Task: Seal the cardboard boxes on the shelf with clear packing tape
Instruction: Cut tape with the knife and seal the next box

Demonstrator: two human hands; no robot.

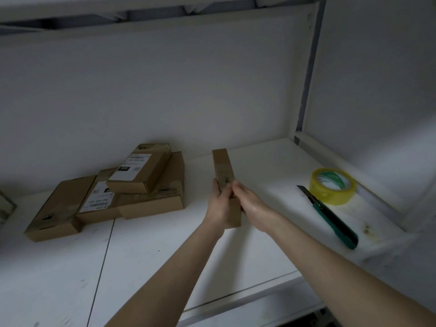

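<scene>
White shelf point(165, 267) in a dim recess, pale wall behind, a thin seam across the board at the left. Near the middle, upright on its short end and leaning a little away: narrow cardboard box point(223, 166), lower end close to the board, contact unclear. Round its left side the left hand point(218, 204), fingers curled and pressed together against the cardboard. Against its right side the right hand point(250, 204), fingers curled in, tips bunched beside the left thumb on the narrow near edge; whether pinching tape or bare cardboard, impossible to tell. Well to the left, a pile of flat cardboard boxes point(139, 169), two with white shipping labels. To the right, lying flat, a roll of clear tape point(335, 187), yellowish in tint; just beside it, apart, a green utility knife point(330, 218), blade end toward the roll
</scene>
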